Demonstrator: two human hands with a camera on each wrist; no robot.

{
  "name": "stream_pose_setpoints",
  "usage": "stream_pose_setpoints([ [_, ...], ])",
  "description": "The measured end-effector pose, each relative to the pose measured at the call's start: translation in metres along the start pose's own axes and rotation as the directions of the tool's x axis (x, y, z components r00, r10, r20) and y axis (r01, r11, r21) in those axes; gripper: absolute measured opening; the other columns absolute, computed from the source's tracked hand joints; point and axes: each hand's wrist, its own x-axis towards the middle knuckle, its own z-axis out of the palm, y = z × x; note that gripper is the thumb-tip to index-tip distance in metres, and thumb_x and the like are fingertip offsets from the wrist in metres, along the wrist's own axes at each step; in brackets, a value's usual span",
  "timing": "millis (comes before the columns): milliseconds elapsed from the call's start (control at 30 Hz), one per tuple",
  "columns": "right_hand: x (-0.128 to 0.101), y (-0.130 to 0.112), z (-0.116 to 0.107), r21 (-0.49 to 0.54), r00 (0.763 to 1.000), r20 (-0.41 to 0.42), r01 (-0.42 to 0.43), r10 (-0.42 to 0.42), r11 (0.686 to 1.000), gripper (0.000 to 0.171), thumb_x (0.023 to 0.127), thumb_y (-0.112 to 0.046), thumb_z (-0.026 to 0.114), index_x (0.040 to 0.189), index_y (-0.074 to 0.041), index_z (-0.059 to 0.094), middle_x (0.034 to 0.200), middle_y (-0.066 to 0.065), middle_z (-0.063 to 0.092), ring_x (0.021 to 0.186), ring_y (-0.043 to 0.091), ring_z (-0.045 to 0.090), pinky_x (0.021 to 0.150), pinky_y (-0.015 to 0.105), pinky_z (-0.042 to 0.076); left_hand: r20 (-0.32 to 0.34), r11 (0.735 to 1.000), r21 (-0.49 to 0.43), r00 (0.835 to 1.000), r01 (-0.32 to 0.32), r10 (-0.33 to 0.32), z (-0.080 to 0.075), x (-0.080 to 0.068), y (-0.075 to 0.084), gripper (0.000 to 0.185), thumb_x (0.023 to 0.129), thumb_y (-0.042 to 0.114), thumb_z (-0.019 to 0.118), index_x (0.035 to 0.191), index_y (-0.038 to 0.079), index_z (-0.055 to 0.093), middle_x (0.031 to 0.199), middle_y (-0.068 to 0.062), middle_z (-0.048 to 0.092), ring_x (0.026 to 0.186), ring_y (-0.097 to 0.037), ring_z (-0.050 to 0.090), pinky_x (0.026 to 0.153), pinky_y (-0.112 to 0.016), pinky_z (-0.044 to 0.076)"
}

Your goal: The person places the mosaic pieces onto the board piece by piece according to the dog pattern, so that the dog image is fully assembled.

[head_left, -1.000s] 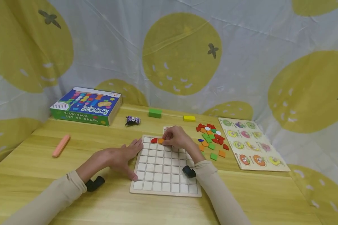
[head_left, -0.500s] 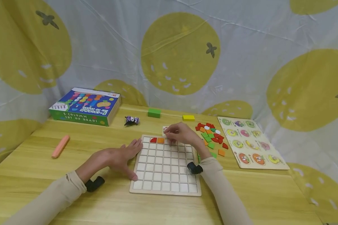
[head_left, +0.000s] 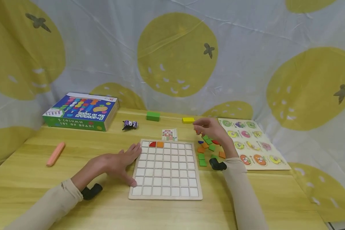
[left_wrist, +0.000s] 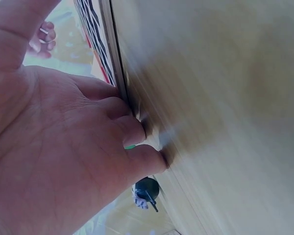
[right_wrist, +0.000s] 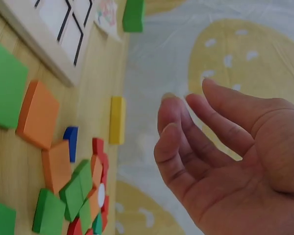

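Note:
A wooden grid board (head_left: 166, 172) lies flat in the head view. Its far row holds a red quarter-round piece (head_left: 152, 144) and an orange square tile (head_left: 160, 144) side by side. My left hand (head_left: 116, 164) rests along the board's left edge, thumb and fingers spread. Right of the board, my right hand (head_left: 214, 130) hovers over the loose coloured pieces and hides some of them. The right wrist view shows this hand's loosely bent fingers (right_wrist: 169, 154) with nothing between them. Green tiles (right_wrist: 50, 211), orange tiles (right_wrist: 38, 115) and a blue piece (right_wrist: 71, 142) lie below it.
A small printed card (head_left: 169, 134) touches or nearly touches the board's far edge. Behind stand a green block (head_left: 153, 116), a yellow block (head_left: 188, 120) and a small figure (head_left: 130, 125). A bead-set box (head_left: 80, 111), an orange stick (head_left: 56, 154) and a fruit-picture board (head_left: 254, 143) flank the board.
My right hand has let go of the orange tile in the far row and moved right, over the loose pieces. The card is now uncovered. My left hand stays on the board's edge.

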Motion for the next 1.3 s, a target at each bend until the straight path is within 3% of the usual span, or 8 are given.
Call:
stream_pose_setpoints([
  [233, 0.003, 0.022, -0.006, -0.029, 0.997, -0.046, -0.057, 0.056, 0.998, 0.031, 0.105, -0.013, 0.072, 0.133, 0.0, 0.073, 0.124, 0.02, 0.073, 0.106, 0.044, 0.071, 0.089, 0.056, 0.061, -0.004, 1.0, 0.002, 1.0, 0.013, -0.013, 0.0, -0.004, -0.003, 0.129, 0.087, 0.05, 0.089, 0.17, -0.005, 0.006, 0.178, -0.027, -0.01, 0.164, -0.049, -0.008, 0.128, -0.072, 0.005],
  [533, 0.014, 0.037, -0.003, -0.155, 0.997, -0.056, -0.068, 0.06, 0.986, 0.035, 0.1, -0.012, 0.079, 0.131, 0.002, 0.074, 0.129, 0.023, 0.072, 0.099, 0.035, 0.072, 0.078, 0.032, 0.058, 0.0, 1.0, 0.016, 1.0, 0.017, -0.018, -0.002, -0.005, 0.0, 0.128, 0.088, 0.051, 0.088, 0.171, -0.003, 0.007, 0.179, -0.024, -0.01, 0.165, -0.047, -0.007, 0.129, -0.071, 0.006],
  [733, 0.018, 0.04, -0.006, -0.272, 0.996, -0.066, -0.074, 0.058, 0.959, 0.036, 0.097, -0.009, 0.081, 0.131, 0.001, 0.075, 0.129, 0.024, 0.072, 0.101, 0.038, 0.072, 0.086, 0.044, 0.061, 0.003, 1.0, 0.023, 1.0, 0.015, -0.015, -0.004, -0.004, 0.004, 0.128, 0.088, 0.051, 0.088, 0.171, -0.002, 0.007, 0.18, -0.023, -0.01, 0.165, -0.046, -0.007, 0.129, -0.07, 0.007],
  [867, 0.017, 0.045, -0.007, -0.288, 0.997, -0.047, -0.072, 0.061, 0.955, 0.036, 0.097, -0.008, 0.081, 0.131, 0.002, 0.074, 0.134, 0.025, 0.07, 0.105, 0.041, 0.073, 0.093, 0.052, 0.061, 0.006, 1.0, 0.018, 1.0, 0.007, -0.007, -0.004, -0.003, 0.005, 0.127, 0.089, 0.05, 0.088, 0.171, -0.003, 0.007, 0.179, -0.023, -0.009, 0.166, -0.045, -0.006, 0.13, -0.069, 0.008],
  [1067, 0.017, 0.05, -0.005, -0.249, 0.999, -0.026, -0.029, 0.023, 0.968, 0.033, 0.093, -0.001, 0.082, 0.125, 0.003, 0.077, 0.122, 0.024, 0.074, 0.099, 0.041, 0.072, 0.088, 0.05, 0.062, 0.005, 1.0, 0.029, 1.0, -0.003, 0.003, -0.005, -0.002, 0.005, 0.127, 0.088, 0.051, 0.088, 0.17, -0.005, 0.008, 0.179, -0.024, -0.009, 0.166, -0.045, -0.006, 0.13, -0.07, 0.008],
  [1300, 0.024, 0.049, 0.006, -0.242, 1.0, 0.014, 0.001, 0.002, 0.97, 0.032, 0.09, 0.002, 0.084, 0.121, 0.008, 0.076, 0.104, 0.021, 0.075, 0.089, 0.032, 0.068, 0.075, 0.035, 0.058, -0.001, 0.999, 0.029, 1.0, -0.015, 0.015, -0.003, -0.003, 0.003, 0.127, 0.088, 0.049, 0.089, 0.17, -0.007, 0.008, 0.179, -0.026, -0.008, 0.165, -0.047, -0.006, 0.129, -0.071, 0.008],
])
